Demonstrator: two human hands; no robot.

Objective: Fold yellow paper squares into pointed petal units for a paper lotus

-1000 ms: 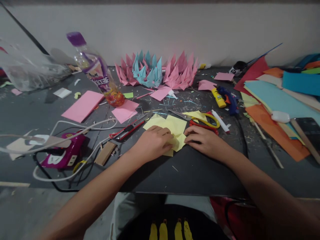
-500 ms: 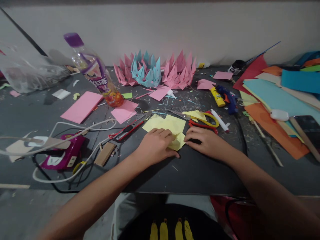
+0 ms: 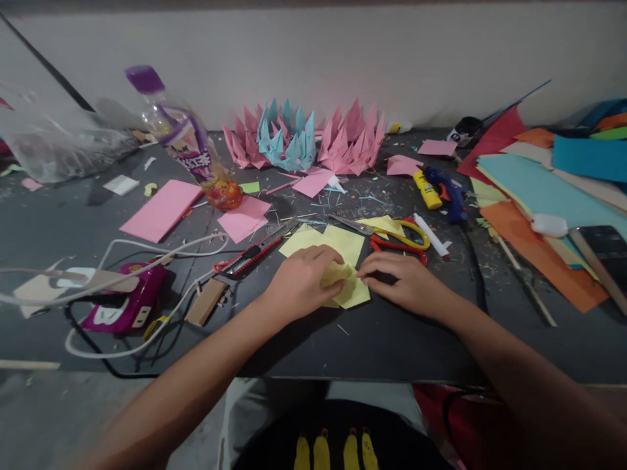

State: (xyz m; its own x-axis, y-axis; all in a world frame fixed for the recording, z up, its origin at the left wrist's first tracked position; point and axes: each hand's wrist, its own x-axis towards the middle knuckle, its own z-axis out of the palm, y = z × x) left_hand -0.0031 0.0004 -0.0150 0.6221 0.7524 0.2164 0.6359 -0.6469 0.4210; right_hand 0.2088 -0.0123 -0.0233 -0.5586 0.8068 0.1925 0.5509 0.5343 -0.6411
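Observation:
A small folded piece of yellow paper (image 3: 355, 292) lies on the dark table in front of me. My left hand (image 3: 306, 277) grips it from the left, thumb and fingers closed round a raised, curled part. From the other side my right hand (image 3: 399, 277) pinches at its right edge with curled fingers; the fingertips partly hide that edge. Flat yellow sheets (image 3: 345, 241) lie just beyond my hands. Scissors with yellow and red handles (image 3: 399, 241) rest behind my right hand, and a red and black utility knife (image 3: 257, 251) lies left of the sheets.
Pink and blue folded-paper pieces (image 3: 294, 140) stand along the wall. At left are a tilted drink bottle (image 3: 189, 147) and a magenta power strip (image 3: 130, 303) with loose cables. A glue gun (image 3: 453, 199), a yellow glue stick (image 3: 427, 190) and coloured sheets (image 3: 548, 183) lie at right.
The yellow paper has turned and shifted slightly right and nearer. My left thumb has drawn up onto its curled part. My right fingertips have moved slightly left against its edge.

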